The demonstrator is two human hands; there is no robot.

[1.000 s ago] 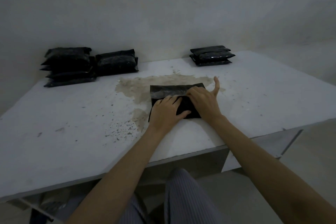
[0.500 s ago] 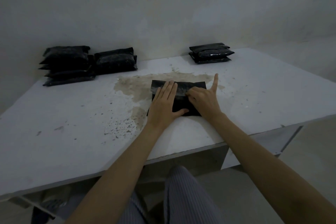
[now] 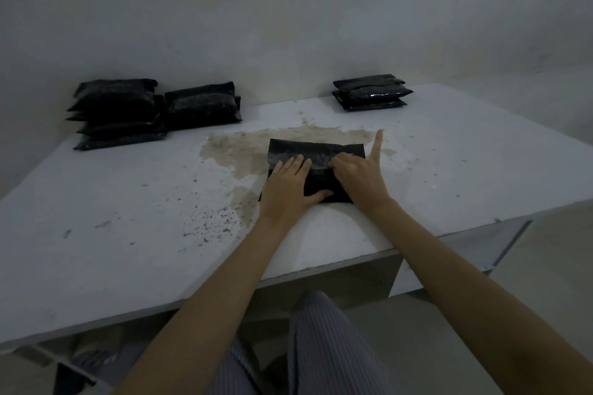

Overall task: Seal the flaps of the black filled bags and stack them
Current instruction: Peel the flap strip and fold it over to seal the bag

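Observation:
A black filled bag (image 3: 316,151) lies flat in the middle of the white table (image 3: 465,176), its glossy flap folded down over its far half. My left hand (image 3: 287,189) lies flat on the bag's left part, straight fingers reaching onto the flap. My right hand (image 3: 359,176) sits on the bag's right part with bent fingers pinching the flap's edge, the little finger sticking straight out. Both hands hide the near half of the bag.
Against the back wall stand a tall stack of black bags (image 3: 118,112) at the left, a lower stack (image 3: 203,106) beside it, and a small stack (image 3: 372,93) at the right. A brown stain (image 3: 237,151) and dark specks mark the table.
My left hand's fingers went from curled to straight and slid forward onto the flap. My right hand stayed nearly in place on the flap's right part.

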